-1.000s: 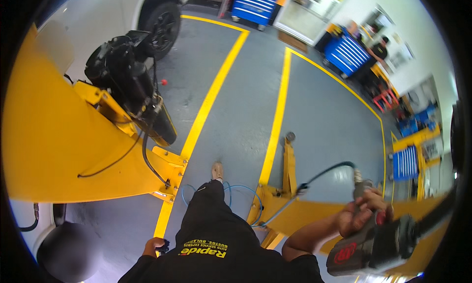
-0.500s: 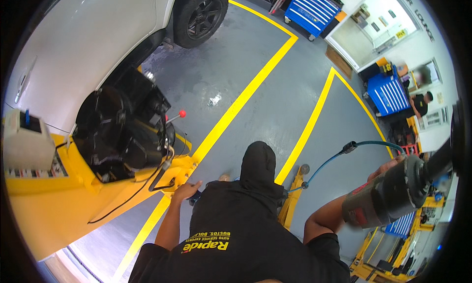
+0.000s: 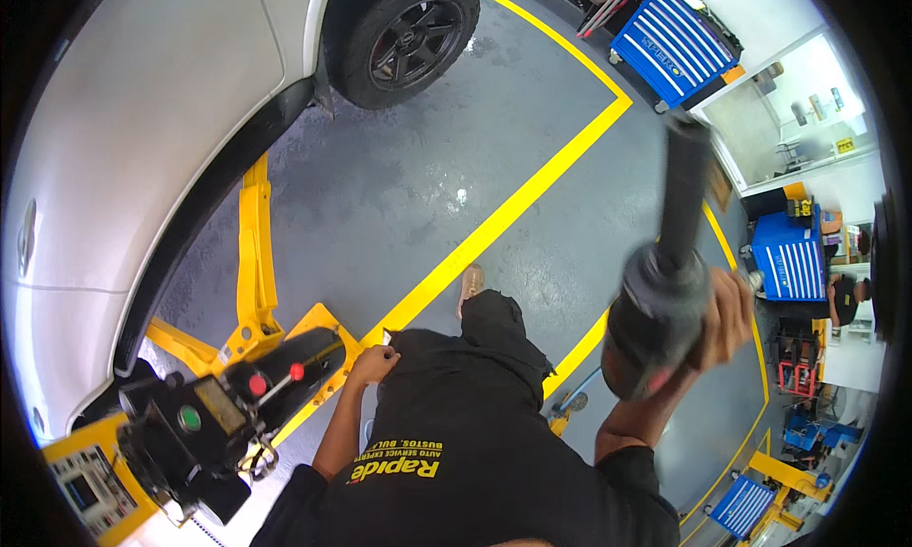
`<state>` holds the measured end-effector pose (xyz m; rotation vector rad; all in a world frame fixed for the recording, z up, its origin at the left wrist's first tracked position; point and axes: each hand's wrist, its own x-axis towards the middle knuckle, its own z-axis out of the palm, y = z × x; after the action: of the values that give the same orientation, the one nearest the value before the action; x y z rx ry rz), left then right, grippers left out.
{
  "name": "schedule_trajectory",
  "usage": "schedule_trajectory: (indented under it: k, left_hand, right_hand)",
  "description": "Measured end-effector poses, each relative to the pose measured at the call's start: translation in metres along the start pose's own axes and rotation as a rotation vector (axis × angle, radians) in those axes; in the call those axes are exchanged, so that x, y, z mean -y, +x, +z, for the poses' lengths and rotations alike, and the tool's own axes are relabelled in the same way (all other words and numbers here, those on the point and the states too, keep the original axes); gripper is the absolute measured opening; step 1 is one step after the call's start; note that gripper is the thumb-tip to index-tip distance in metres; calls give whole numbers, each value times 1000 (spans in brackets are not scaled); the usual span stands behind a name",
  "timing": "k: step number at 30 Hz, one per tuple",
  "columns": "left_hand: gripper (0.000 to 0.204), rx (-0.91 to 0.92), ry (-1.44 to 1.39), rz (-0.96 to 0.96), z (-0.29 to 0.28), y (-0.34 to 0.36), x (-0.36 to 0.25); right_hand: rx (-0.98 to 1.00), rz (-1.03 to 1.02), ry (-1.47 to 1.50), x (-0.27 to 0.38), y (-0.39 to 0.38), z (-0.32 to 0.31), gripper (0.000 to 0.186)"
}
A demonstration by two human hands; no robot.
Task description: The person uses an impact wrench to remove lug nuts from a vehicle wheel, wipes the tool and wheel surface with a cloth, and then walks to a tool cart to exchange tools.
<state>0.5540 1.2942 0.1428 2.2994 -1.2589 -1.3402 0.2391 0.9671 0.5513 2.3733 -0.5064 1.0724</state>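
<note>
My right hand grips a dark impact wrench, raised at my right, with a long black extension sticking up from it. My left hand is down by my left thigh with curled fingers; what they hold, if anything, is hidden. Just left of it stands a yellow lift post base, with a black control unit carrying a green button and red-knobbed lever.
A silver vehicle with a black wheel fills the left, above a yellow lift arm. Blue tool cabinets line the wall. A co-worker stands at the far right. Yellow lines mark the floor.
The view has swung leftward toward the vehicle as I moved forward. The wrench has risen and swung inward, its extension now pointing away from me. My left hand stays beside my thigh.
</note>
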Motion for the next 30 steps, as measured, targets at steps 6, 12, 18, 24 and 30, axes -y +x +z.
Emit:
schedule_trajectory:
  k: [6, 12, 18, 24, 30]
  left_hand:
    - [31, 58, -339, -24, -168, 17, -159]
    - [31, 144, -131, -58, -217, 158, -206]
    - [35, 214, -114, -26, -311, 389, -242]
    - [64, -70, -1082, 14, -390, 728, -258]
    - [70, -192, -1745, 215, -407, 972, -254]
  right_hand:
    - [148, 28, 126, -133, 46, 185, 34]
    - [144, 134, 458, -176, 63, 435, 40]
    - [297, 257, 700, -203, 49, 666, 44]
    - [528, 266, 870, -195, 0, 887, 49]
    - [590, 323, 947, -157, -83, 1106, 51]
